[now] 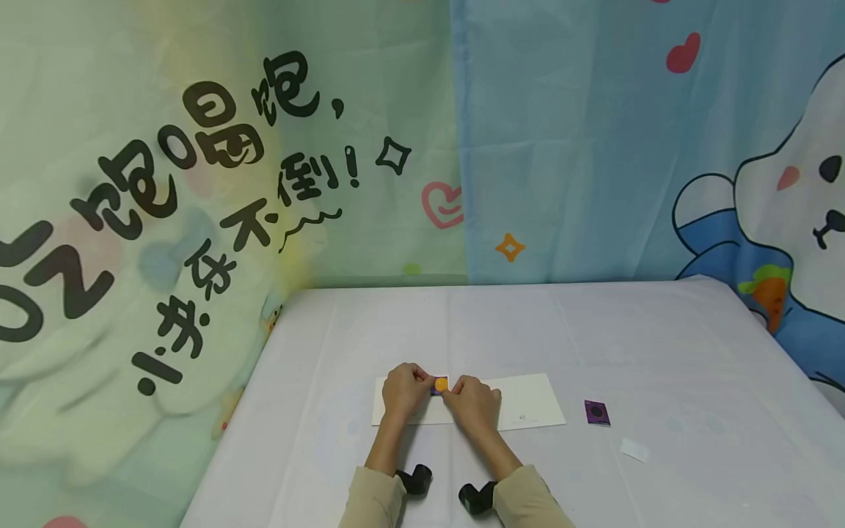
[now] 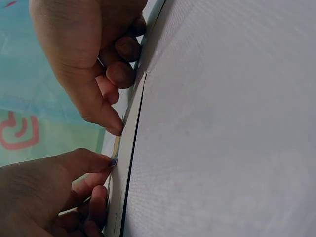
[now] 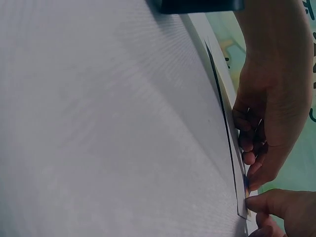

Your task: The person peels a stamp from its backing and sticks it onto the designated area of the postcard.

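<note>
A small purple square with an orange disc (image 1: 441,384) lies over the right end of a white card (image 1: 422,415), between my two hands. My left hand (image 1: 404,392) pinches its left edge between thumb and fingertip. From the other side, my right hand (image 1: 474,405) has a digit at its right edge, with the other fingers curled. The left wrist view catches an orange and blue sliver (image 2: 116,148) of the square between the fingertips (image 2: 109,160) of both hands. A second white card (image 1: 528,403) with a small dark mark lies under and beside my right hand.
Off to the right on the white-covered table (image 1: 317,352) lies another purple square (image 1: 597,412) with a dark round centre. A small white paper piece (image 1: 634,449) is close by. Printed curtains (image 1: 561,147) stand behind the table. Black wrist cameras (image 1: 416,480) sit at both cuffs.
</note>
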{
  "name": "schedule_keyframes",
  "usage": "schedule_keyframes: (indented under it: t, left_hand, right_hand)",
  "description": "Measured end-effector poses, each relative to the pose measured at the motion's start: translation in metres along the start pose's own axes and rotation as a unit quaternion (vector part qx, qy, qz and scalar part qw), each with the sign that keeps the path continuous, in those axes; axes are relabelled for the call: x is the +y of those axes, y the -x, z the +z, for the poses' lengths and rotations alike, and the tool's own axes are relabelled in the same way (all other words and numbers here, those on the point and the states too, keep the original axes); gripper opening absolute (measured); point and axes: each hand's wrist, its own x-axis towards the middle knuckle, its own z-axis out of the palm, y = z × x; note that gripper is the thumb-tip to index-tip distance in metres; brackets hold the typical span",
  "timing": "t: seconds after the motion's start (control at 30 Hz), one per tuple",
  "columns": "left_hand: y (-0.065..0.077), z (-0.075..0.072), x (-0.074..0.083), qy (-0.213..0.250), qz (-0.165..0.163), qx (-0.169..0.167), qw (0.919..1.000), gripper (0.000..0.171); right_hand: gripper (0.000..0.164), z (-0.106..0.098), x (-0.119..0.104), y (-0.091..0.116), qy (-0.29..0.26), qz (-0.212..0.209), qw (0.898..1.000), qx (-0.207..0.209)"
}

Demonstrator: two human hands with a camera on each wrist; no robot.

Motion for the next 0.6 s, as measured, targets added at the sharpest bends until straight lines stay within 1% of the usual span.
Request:
schedule_keyframes:
  t: [0.23, 0.6]
  left_hand:
    - [0.0006, -0.0006, -0.0002, -0.001, 0.006, 0.0, 1.0, 0.019]
    - [0.0023, -0.0011, 0.0015, -0.005, 0.0, 0.009, 0.9999, 0.019]
  right_hand:
    - [0.029, -0.0003, 0.0009, 0.0019, 0.007, -0.009, 1.0, 0.01]
    - [0.031, -0.0021, 0.0013, 0.0038, 0.004, -0.02, 1.0, 0.013]
